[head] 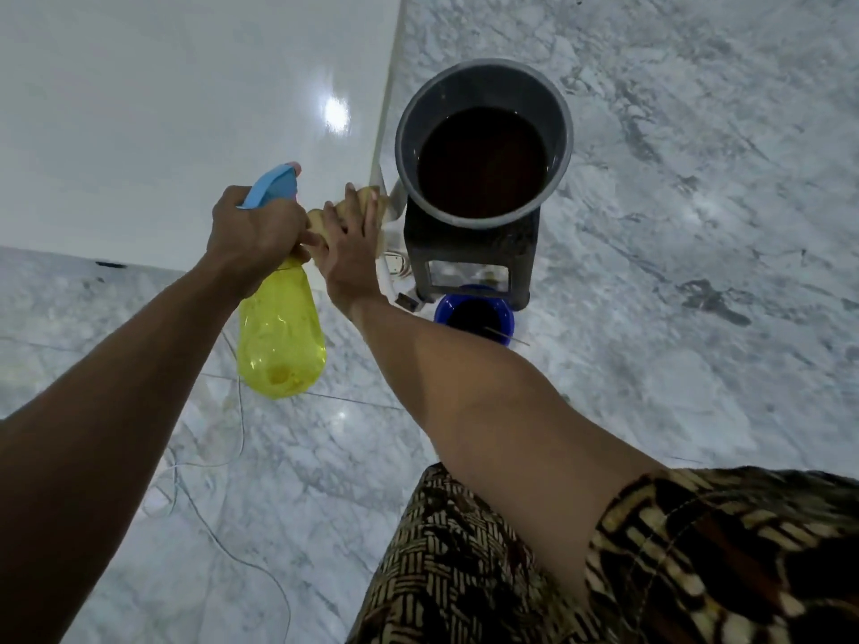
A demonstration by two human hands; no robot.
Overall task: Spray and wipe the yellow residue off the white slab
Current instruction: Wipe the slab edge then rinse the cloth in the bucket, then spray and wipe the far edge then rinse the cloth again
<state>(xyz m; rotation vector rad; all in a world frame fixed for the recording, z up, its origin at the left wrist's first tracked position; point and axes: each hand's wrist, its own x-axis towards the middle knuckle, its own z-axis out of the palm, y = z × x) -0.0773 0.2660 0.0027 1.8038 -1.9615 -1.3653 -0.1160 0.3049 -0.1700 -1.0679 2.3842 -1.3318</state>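
Fingers of the left hand [253, 234] are curled round the neck of the yellow spray bottle [280, 334], right under its blue trigger head [274, 185]. The nozzle points forward over the white slab [186, 109], so it looks held ready to squirt. The bottle body hangs down past the slab's near edge, over the floor.

Moving right, the right hand [346, 253] lies with its fingers [369, 211] pretty much straight, pressing a yellowish cloth [360, 202] onto the slab's near right corner. It's a flat palm-down press, not a pinch, which makes sense for scrubbing since it spreads the force over the rag. The two hands are touching or just about. Can't see any yellow residue on the glossy top from here, so it's probably under the cloth or too faint to show.

Just beside that corner there's a grey bucket [483, 86] of dark liquid sitting on a dark plastic stool [469, 258]. That's likely raised to keep it within reach for rinsing. A blue bucket [474, 313] sits on the marble floor [697, 225] at the foot of the stool. Thin white cables [232, 439] trail across the floor at the lower left, and the person's patterned clothing [511, 574] fills the bottom right.
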